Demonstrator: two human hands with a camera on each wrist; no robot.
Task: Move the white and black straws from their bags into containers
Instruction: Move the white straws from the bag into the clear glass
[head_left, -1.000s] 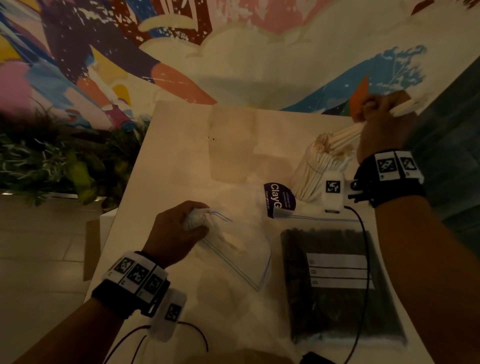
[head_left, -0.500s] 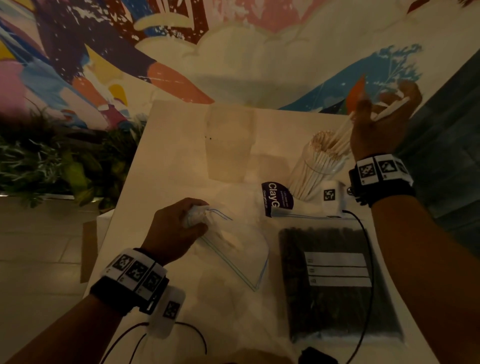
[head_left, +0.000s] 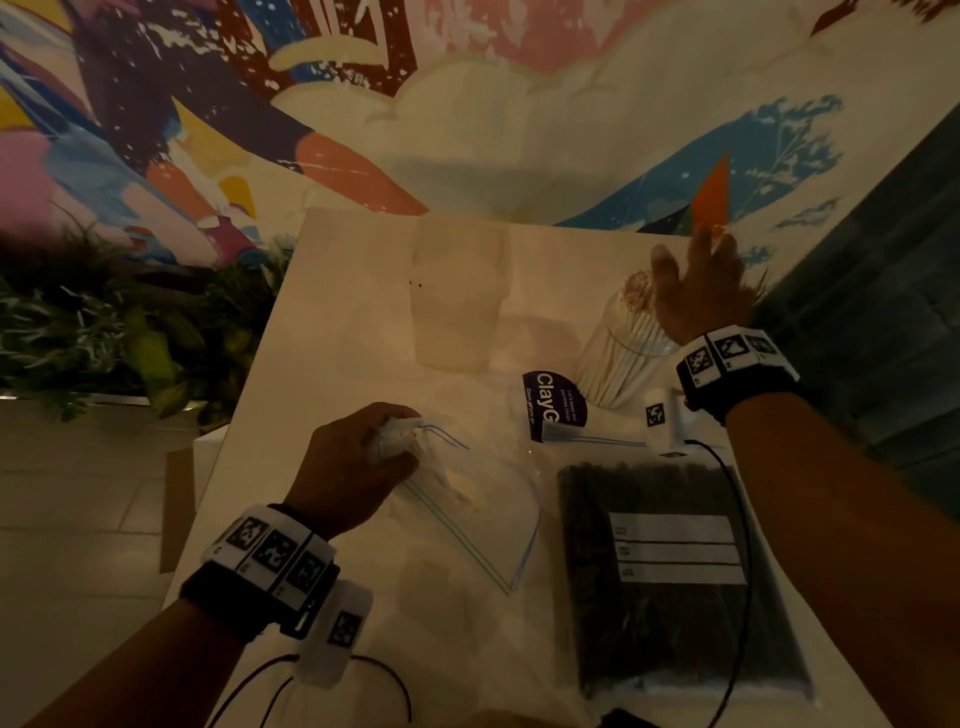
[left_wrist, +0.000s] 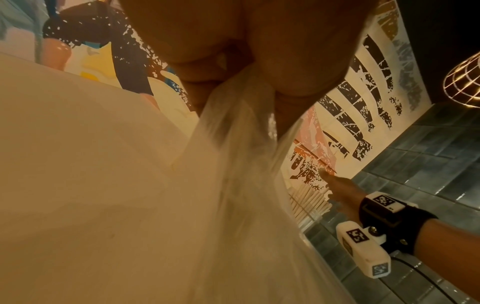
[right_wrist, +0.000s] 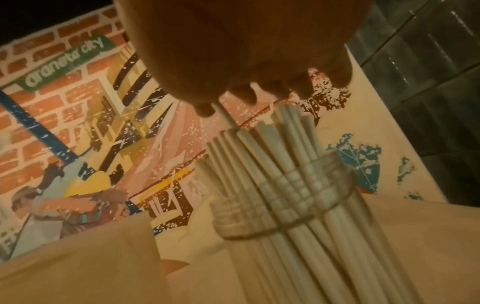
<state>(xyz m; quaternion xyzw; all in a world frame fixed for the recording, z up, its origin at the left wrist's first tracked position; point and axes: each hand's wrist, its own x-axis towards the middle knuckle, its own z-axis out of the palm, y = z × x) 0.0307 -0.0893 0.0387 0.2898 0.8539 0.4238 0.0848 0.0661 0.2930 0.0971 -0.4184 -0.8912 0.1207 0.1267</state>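
White straws (head_left: 621, 348) stand bunched in a clear glass container (head_left: 597, 374) at the back right of the table. My right hand (head_left: 696, 270) lies over their tops, fingers spread and straight, holding nothing. In the right wrist view the fingertips (right_wrist: 270, 90) sit just above the white straws (right_wrist: 262, 148) and the glass (right_wrist: 285, 197). My left hand (head_left: 358, 462) grips the crumpled corner of a clear zip bag (head_left: 467, 504), which looks flat and nearly empty. A bag of black straws (head_left: 670, 571) lies flat at the front right, untouched.
A second, frosted container (head_left: 460, 296) stands at the back centre, nothing seen inside. A purple label (head_left: 553, 405) lies beside the glass. The table (head_left: 322, 332) ends at the left near plants (head_left: 104, 332). Cables run along the front edge.
My right hand let go of the white straws it held above the glass and now lies flat over their tops. The left hand has not moved.
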